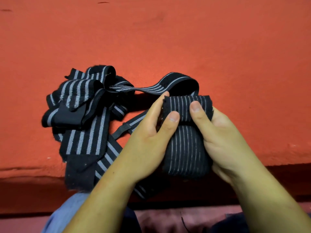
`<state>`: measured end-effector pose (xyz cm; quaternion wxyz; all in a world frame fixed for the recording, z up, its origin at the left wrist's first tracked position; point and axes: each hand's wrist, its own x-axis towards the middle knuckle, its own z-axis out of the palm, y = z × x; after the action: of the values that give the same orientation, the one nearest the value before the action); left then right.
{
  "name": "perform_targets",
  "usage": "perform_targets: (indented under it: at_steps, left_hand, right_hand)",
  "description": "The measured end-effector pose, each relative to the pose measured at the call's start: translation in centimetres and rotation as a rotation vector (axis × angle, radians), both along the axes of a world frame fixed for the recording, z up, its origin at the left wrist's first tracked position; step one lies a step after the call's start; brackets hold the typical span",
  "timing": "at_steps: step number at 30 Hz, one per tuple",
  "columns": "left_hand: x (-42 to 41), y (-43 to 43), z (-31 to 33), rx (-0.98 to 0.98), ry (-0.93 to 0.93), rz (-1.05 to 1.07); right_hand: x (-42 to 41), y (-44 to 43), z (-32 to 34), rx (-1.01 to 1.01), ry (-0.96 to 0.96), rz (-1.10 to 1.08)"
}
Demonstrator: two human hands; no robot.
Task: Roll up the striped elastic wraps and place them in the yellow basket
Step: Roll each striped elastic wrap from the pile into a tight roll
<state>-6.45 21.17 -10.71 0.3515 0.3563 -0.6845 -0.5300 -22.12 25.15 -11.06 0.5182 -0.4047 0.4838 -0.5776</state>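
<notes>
Over red surface (pixel 235 47), wrap roll (pixel 182 103) axis left-right

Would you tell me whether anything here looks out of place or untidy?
The loose wraps lie in a tangled heap on the red surface, some ends hanging over its front edge. The roll between left hand and right hand looks tidy.
</notes>
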Motion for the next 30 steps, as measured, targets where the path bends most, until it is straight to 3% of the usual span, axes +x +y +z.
perform_targets:
  at_steps: [11,30]
  left_hand:
    - [0.0,-0.3,-0.2,0.051,0.178,0.081]
    - [0.3,-0.3,-0.1,-0.014,0.091,0.055]
  right_hand:
    - [0.0,0.1,0.5,0.145,-0.239,0.094]
    - [0.0,0.1,1.1,0.145,-0.333,0.095]
